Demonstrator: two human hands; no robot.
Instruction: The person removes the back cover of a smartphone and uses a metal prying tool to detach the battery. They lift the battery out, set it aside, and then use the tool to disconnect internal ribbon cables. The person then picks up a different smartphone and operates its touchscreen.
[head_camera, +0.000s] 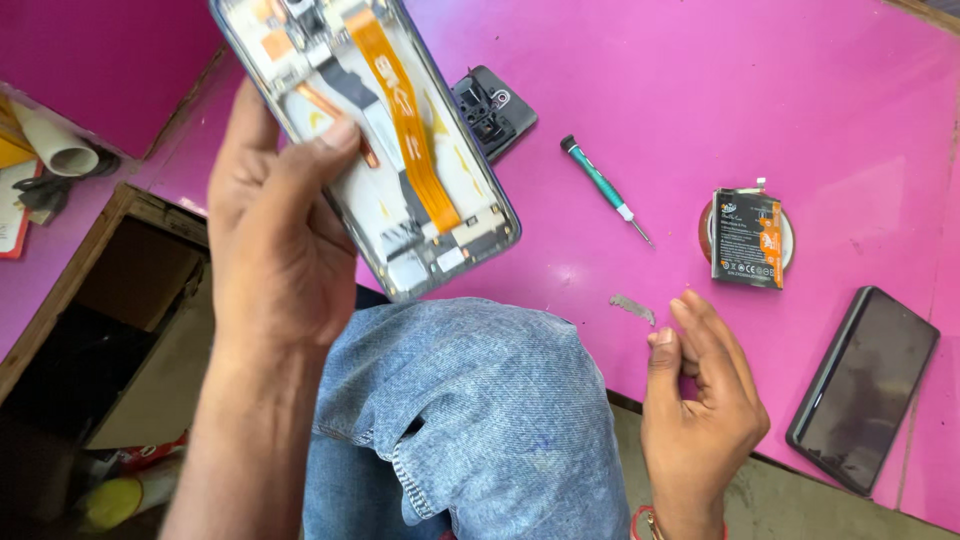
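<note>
Our left hand (275, 240) grips an opened smartphone (375, 140), back cover off; the thumb presses across the exposed inner frame while the other fingers wrap behind it, out of sight. The phone is raised off the table at the far left, its long axis running from far-left down to near-right, an orange flex cable (405, 115) lying along that same line

Our right hand (700, 400) rests at the near edge of the pink table (700, 90), empty as far as we can see. Its fingers are loosely curled and held together, tips pointing far-left, thumb up beside them; nothing pinched

Just beyond those fingertips, a small grey metal sliver (632, 308) lies flat on the table: the nearest loose thing to the right hand, far-left of it and apart. The left hand is well away from it and occupied

Further out: a green-handled precision screwdriver (603, 188), tip aimed near-right; a black camera-cover piece (492, 108) beside the phone; a phone battery (747, 238) lying on a round reddish disc (704, 230); a dark second phone (863, 388), face up at the near right. Our denim-clad knee (470, 420) sits between both hands. An open wooden compartment (110, 320) at near left
</note>
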